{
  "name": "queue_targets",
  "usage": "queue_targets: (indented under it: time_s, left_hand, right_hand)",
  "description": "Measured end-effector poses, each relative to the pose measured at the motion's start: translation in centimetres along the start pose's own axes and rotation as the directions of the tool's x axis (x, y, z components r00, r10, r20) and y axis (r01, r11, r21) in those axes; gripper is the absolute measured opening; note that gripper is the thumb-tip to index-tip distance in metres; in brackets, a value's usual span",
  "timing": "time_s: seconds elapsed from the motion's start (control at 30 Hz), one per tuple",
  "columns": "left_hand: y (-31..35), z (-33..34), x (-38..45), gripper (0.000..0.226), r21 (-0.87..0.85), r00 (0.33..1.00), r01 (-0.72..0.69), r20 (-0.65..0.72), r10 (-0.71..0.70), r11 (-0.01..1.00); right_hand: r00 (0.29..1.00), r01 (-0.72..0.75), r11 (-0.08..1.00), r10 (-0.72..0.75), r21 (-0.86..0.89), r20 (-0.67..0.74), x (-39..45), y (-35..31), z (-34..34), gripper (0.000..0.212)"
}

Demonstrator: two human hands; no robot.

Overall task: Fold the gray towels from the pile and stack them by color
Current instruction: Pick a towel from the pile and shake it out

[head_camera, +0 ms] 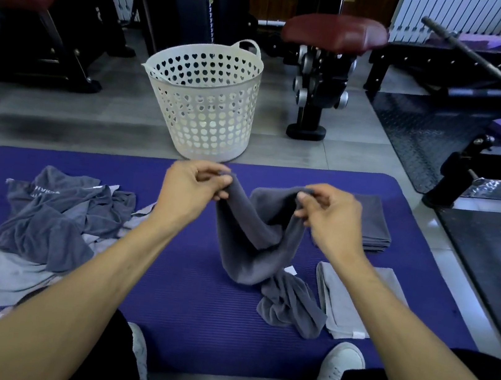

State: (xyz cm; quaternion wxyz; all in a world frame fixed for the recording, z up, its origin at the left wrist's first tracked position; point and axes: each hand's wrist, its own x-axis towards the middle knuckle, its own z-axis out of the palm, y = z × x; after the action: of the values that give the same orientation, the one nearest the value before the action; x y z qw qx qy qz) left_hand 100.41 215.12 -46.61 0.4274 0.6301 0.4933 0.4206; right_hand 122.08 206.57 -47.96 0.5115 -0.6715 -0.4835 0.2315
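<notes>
The person is holding a dark gray towel (255,233) up over the middle of the purple mat (185,310), the left hand (190,190) pinching one top corner between thumb and curled fingers and the right hand (326,217) pinching the other in the same way, so both hands are closed tightly on cloth. Gripping it by the two corners looks like a way of finding the edge and letting the weight of the cloth pull it straight; the towel is sagging between the hands and its lower end is trailing in a crumple on the mat, so it is not yet spread flat for folding. The unfolded pile (48,231), a mix of dark and light gray towels, is lying on the left side of the mat, within easy reach of the left hand. The finished work is sitting on the right, sorted by shade: a dark gray stack (374,224) farther away, just behind the right hand, and a light gray stack (352,302) nearer the person, beside the trailing end. Judging by its shade, this towel is probably heading for the dark stack. A white basket (204,98) is standing just beyond the mat's far edge.
</notes>
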Motion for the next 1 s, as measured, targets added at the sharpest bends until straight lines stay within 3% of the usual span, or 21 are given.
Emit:
queue_targets:
  time_s: [0.07,0.17,0.27,0.4,0.5,0.57,0.67,0.7,0.77,0.8,0.87,0.93,1.0]
  left_hand:
    - [-0.2,-0.3,-0.2,0.011,0.011,0.998,0.057,-0.03,-0.057,0.998]
    - [1.7,-2.1,0.3,0.006,0.025,0.992,0.066,-0.111,-0.063,0.997]
    - [6.5,-4.9,1.5,0.002,0.006,0.982,-0.026,-0.186,0.027,1.0]
    - [16.2,-8.8,2.5,0.008,-0.013,0.944,-0.235,-0.241,0.225,0.972]
    - [23.8,-11.2,2.8,0.01,-0.082,0.925,-0.308,-0.259,0.278,0.948]
    - [28.7,-12.7,2.8,0.011,-0.179,0.869,-0.409,-0.375,0.322,0.895]
    - [33.6,-13.9,2.3,0.008,-0.15,0.709,-0.606,-0.549,0.444,0.781]
    - [34.5,-13.8,2.0,0.009,-0.03,0.702,-0.599,-0.501,0.507,0.8]
    - [35.2,-13.4,1.9,0.013,0.236,0.772,-0.504,-0.307,0.556,0.83]
    - [35.4,-13.4,2.0,0.015,0.27,0.772,-0.499,-0.293,0.564,0.823]
    - [36.3,-13.6,1.8,0.016,0.171,0.727,-0.55,-0.385,0.569,0.818]
    - [37.3,-13.8,1.3,0.015,0.115,0.739,-0.542,-0.406,0.537,0.832]
    - [37.9,-14.0,1.0,0.013,0.248,0.744,-0.493,-0.378,0.552,0.834]
  right_hand:
    - [1.0,0.003,0.997,-0.001,-0.083,0.027,-0.3,-0.3,-0.1,0.011]
    - [1.0,-0.011,0.997,0.009,-0.072,-0.02,0.3,-2.1,-1.1,0.011]
    - [0.995,0.018,0.999,-0.022,-0.046,-0.095,1.8,-6.7,-2.9,0.011]
    - [0.947,0.237,0.967,-0.252,-0.098,-0.198,3.4,-16.1,-6.2,0.014]
    - [0.915,0.332,0.941,-0.337,-0.061,-0.222,4.3,-23.2,-8.4,0.012]
    - [0.856,0.43,0.902,-0.422,-0.042,-0.3,4.7,-27.7,-9.8,0.009]
    - [0.714,0.575,0.818,-0.519,-0.031,-0.469,5.3,-32.8,-11.6,0.008]
    - [0.717,0.567,0.822,-0.529,-0.062,-0.454,5.5,-33.9,-11.9,0.009]
    - [0.778,0.489,0.854,-0.519,-0.176,-0.355,5.7,-35.5,-12.3,0.014]
    - [0.791,0.471,0.859,-0.511,-0.198,-0.337,5.7,-36.0,-12.4,0.015]
    - [0.774,0.479,0.867,-0.49,-0.135,-0.4,5.6,-36.9,-12.8,0.014]
    - [0.766,0.478,0.869,-0.484,-0.127,-0.424,5.4,-37.6,-13.2,0.015]
    - [0.786,0.467,0.868,-0.495,-0.17,-0.371,5.4,-38.2,-13.6,0.017]
